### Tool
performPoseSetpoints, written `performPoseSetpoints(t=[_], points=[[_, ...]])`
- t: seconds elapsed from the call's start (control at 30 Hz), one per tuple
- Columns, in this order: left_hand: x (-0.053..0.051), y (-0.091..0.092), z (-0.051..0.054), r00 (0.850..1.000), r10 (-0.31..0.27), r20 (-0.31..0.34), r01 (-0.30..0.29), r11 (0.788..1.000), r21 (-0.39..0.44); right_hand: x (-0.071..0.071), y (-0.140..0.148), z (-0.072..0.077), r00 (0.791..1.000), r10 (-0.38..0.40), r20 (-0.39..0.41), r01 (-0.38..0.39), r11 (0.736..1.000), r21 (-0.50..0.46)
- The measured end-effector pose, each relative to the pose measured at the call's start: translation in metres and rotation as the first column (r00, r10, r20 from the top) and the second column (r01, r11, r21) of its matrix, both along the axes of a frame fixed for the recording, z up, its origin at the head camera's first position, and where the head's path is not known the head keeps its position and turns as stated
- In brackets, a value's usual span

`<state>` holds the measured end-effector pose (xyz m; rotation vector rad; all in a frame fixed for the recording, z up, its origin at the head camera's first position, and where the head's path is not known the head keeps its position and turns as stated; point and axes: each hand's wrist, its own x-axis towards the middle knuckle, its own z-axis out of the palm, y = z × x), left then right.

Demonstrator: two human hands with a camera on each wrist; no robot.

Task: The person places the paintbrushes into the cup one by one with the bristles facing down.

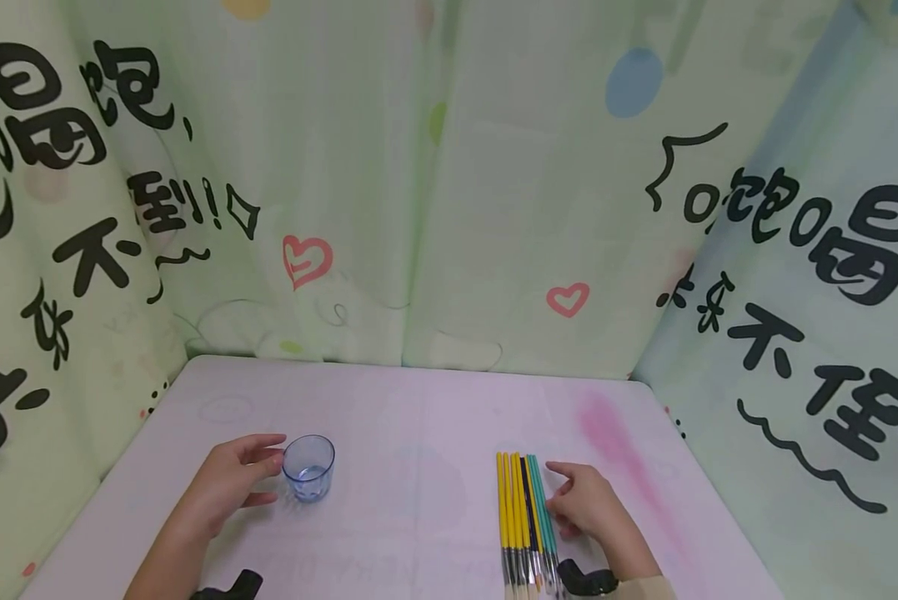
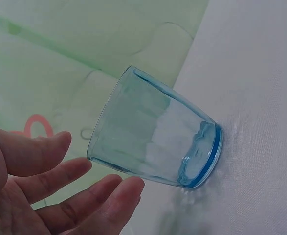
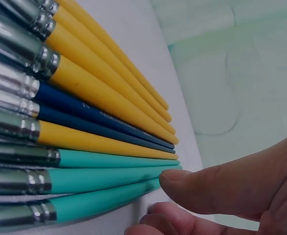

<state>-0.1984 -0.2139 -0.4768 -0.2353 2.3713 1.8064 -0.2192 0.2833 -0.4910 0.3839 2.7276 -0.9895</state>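
A clear bluish drinking glass (image 1: 309, 471) stands upright on the table, left of the middle. Just to its left is my left hand (image 1: 237, 471), fingers apart and loosely bent toward the glass. In the left wrist view, fingertips (image 2: 132, 188) come close to the glass wall (image 2: 143, 132); whether they touch is unclear. On the right, several paintbrushes (image 1: 519, 508) with yellow, dark blue and teal handles lie side by side, bristles toward me. My right hand (image 1: 585, 504) is beside the teal handles (image 3: 104, 200), its thumb (image 3: 207, 188) over or against their ends and its fingers partly hidden.
A pale pinkish table (image 1: 411, 417) carries everything, with a pink patch (image 1: 621, 442) at its right side. Light green curtains (image 1: 486, 208) with black lettering and hearts hang behind and at both sides. Black straps (image 1: 587, 577) sit at the wrists.
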Motion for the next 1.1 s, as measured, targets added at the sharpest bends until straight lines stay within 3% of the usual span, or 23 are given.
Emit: performPoseSetpoints(t=[0.27, 0.67, 1.1], points=[[-0.001, 0.004, -0.003, 1.0, 0.01, 0.007, -0.01, 1.0, 0.0, -0.005, 0.001, -0.008, 1.0, 0.017, 0.002, -0.017, 1.0, 0.025], [0.001, 0.009, -0.005, 1.0, 0.018, -0.005, -0.018, 1.0, 0.011, -0.005, -0.003, -0.005, 1.0, 0.02, 0.018, -0.021, 0.999, 0.046], [0.002, 0.013, -0.004, 0.999, 0.045, 0.001, -0.045, 0.998, 0.037, -0.005, -0.005, -0.007, 0.998, 0.049, -0.029, -0.047, 0.996, 0.076]])
